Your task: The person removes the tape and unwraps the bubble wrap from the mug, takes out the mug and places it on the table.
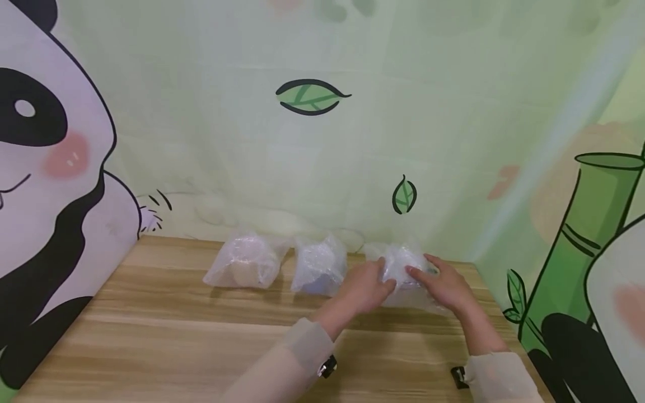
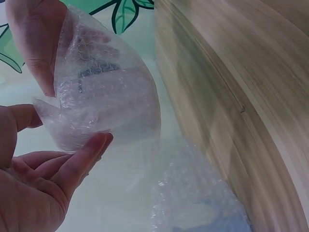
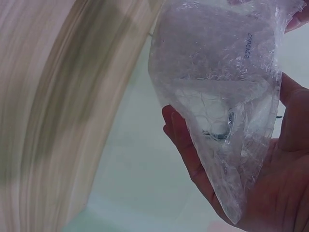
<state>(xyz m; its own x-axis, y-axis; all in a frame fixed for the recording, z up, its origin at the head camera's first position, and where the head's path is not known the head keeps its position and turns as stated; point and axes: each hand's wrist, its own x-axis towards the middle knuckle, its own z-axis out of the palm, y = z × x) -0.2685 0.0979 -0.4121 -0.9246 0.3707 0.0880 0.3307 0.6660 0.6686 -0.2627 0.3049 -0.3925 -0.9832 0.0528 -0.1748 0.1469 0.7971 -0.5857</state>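
Now the left hand (image 1: 364, 285) and right hand (image 1: 447, 284) are gripping one pack (image 1: 400, 262) between them, thumbs and fingers partly spread around its sides. Just left of the grip, a second pack (image 1: 318, 263) is sitting on the table (image 1: 176, 341); farther left, a third pack (image 1: 247, 263) is resting.

Translucent, crinkled bubble-wrap parcel (image 1: 403, 260): bulky body, one end tapering to a pointed corner. Dark markings show through; contents indistinct. Location: far right of the wood-grain counter (image 1: 201, 347), held between left grip (image 1: 364, 286) and right grip (image 1: 448, 284).
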